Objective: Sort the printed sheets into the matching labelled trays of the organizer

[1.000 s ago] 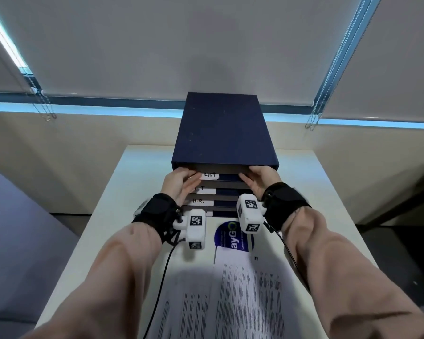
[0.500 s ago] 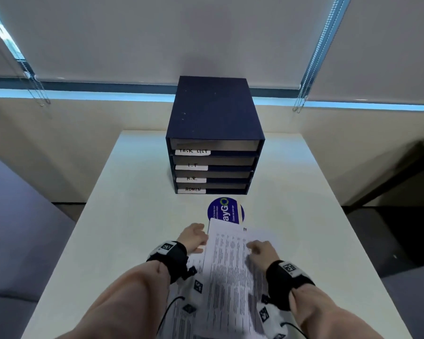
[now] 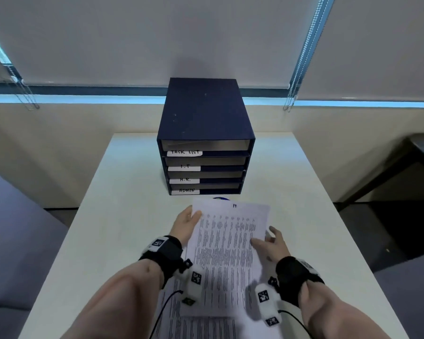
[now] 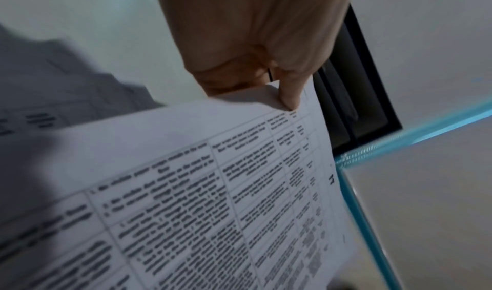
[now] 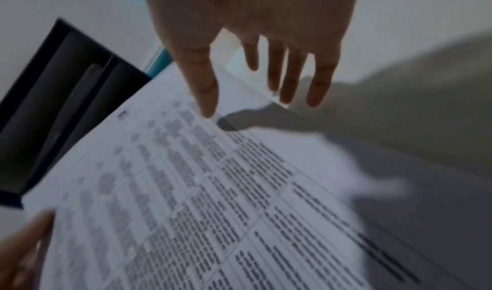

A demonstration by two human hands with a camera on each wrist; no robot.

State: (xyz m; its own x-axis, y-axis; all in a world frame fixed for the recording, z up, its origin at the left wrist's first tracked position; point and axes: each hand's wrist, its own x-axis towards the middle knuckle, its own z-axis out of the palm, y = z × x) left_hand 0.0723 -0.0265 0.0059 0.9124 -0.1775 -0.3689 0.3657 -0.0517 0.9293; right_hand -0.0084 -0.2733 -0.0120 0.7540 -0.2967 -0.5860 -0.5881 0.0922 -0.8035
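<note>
Sorting looks barely begun. Head view: left hand (image 3: 185, 225) pinches the sheet (image 3: 228, 250) headed "IT" at centre frame, lifted off the pile (image 3: 196, 326) on the table (image 3: 123, 216); right hand (image 3: 271, 243) touches its edge, fingers loose. Organizer (image 3: 203, 128) trays read "TASK LIST", "I.T", "H.R.", "ADMIN"; the top one seems to hold paper.

Left wrist: thumb (image 4: 289, 92) clamps the corner.

Right wrist: fingers (image 5: 319, 80) spread, gripping nothing.

Dark blue four-tray organizer (image 3: 206, 133) at the white bench (image 3: 123, 192) far edge, labelled TASK LIST, I.T, H.R., ADMIN. White printed sheet headed "IT" (image 3: 230, 241) raised, pinched by left hand (image 3: 185, 225); right hand (image 3: 272, 245) fingers spread at its right edge.
</note>
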